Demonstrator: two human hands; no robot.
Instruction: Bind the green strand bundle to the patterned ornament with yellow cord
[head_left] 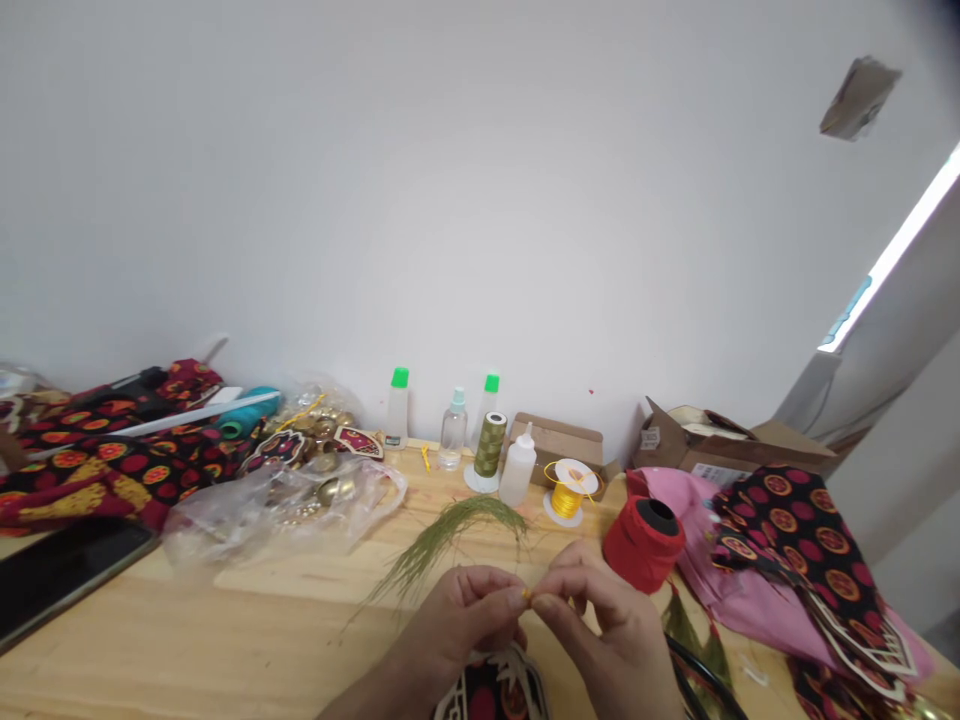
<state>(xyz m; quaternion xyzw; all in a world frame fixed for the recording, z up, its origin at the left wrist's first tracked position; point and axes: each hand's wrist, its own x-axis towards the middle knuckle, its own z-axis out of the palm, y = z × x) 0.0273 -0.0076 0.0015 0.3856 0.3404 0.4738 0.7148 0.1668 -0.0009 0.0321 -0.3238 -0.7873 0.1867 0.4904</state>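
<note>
My left hand (472, 610) and my right hand (600, 620) meet low in the middle of the view, thumbs and forefingers pinched together. Between the fingertips shows a small bit of yellow cord (527, 595); the rest of it is hidden by my fingers. Right below hangs or lies a dark patterned fabric piece (491, 690) with cream edging, partly covered by my hands. A bundle of green threads (442, 535) lies on the table just beyond my left hand. A spool of yellow cord (568, 495) stands past my right hand.
Along the wall stand a green thread cone (491, 447), a white squeeze bottle (518, 470) and several glue bottles. A red thread cone (643, 545) and pink cloth (682, 500) lie right. A plastic bag (285, 510) and a phone (67, 575) are left. Black handles (701, 670) sit beside my right hand.
</note>
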